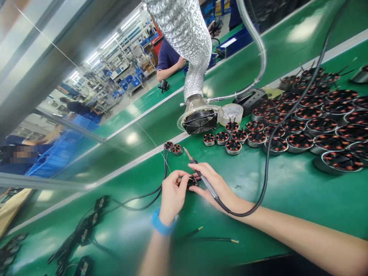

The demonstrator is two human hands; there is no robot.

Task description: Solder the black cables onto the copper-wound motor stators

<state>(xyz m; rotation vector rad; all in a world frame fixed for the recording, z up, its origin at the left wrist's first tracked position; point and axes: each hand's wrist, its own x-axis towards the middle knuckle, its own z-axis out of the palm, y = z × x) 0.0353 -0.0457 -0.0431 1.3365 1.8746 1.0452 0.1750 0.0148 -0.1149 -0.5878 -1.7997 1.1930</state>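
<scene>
- left hand (173, 193): fingertips pinched together over a coil ring (192, 183), can't tell on what
- right hand (219, 186): soldering iron (208, 184) tucked in, fingers around the ring

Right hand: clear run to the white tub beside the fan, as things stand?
Probably not straight across the table: small copper-wound rings stand in front of the tub. Coming over them looks possible, but the right hand holds a soldering iron, likely to be put down first.
</scene>
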